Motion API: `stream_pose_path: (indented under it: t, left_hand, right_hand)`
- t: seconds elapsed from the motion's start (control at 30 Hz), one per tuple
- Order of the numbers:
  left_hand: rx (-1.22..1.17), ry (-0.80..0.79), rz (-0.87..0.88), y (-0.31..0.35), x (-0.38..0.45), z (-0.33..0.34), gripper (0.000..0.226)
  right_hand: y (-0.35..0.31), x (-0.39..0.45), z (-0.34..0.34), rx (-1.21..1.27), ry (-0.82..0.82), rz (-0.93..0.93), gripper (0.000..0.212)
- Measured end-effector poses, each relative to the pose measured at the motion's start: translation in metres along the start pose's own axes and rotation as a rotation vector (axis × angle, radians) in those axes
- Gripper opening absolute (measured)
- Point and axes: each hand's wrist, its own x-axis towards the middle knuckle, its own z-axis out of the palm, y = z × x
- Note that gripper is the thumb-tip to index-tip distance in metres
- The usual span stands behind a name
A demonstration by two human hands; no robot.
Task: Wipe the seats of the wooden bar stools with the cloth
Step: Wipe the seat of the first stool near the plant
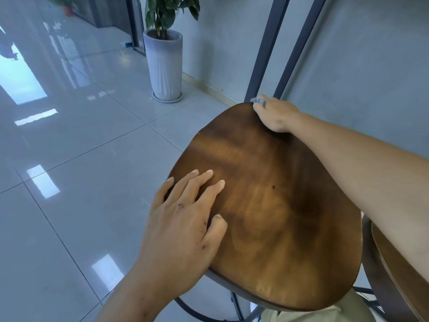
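Curled over the far rim of the brown rounded wooden stool seat (274,205), the right hand (275,115) bunches a small blue-grey cloth (257,100), of which only a scrap peeks past the fingers, so its full shape is hard to judge. Flat on the seat's near left side lies the left hand (183,219), fingers spread and straight. Beyond stands a tall pale ribbed planter (164,66) on glossy grey floor tiles (69,159).

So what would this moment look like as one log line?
left hand flat on stool seat | right hand grips cloth at far edge | wiping underway
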Motion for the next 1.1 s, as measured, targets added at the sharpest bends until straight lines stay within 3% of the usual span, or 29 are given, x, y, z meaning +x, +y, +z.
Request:
stream_pose_path:
  t: [0.2,0.33,0.6,0.8,0.97,1.1]
  left_hand:
    - [-0.011,0.006,0.001,0.0,0.0,0.0,0.066]
    - [-0.002,0.008,0.001,-0.001,0.0,0.001,0.068]
    - [0.009,0.001,-0.009,-0.001,0.002,0.0,0.069]
    - [0.012,0.006,-0.017,0.001,0.003,0.0,0.07]
    - [0.025,0.012,-0.013,0.001,0.002,0.0,0.069]
    - [0.025,0.016,-0.014,-0.001,0.003,0.001,0.069]
  right_hand:
    - [0.046,-0.029,-0.001,-0.007,0.015,0.071,0.068]
    - [0.068,-0.046,-0.001,-0.022,0.036,0.152,0.061]
    - [0.046,-0.032,-0.005,-0.039,-0.031,0.301,0.078]
    - [0.022,-0.025,-0.002,-0.063,-0.002,0.234,0.075]
    - [0.04,-0.041,-0.007,-0.01,0.015,0.113,0.063]
    - [0.053,-0.056,-0.009,-0.024,-0.014,0.151,0.064]
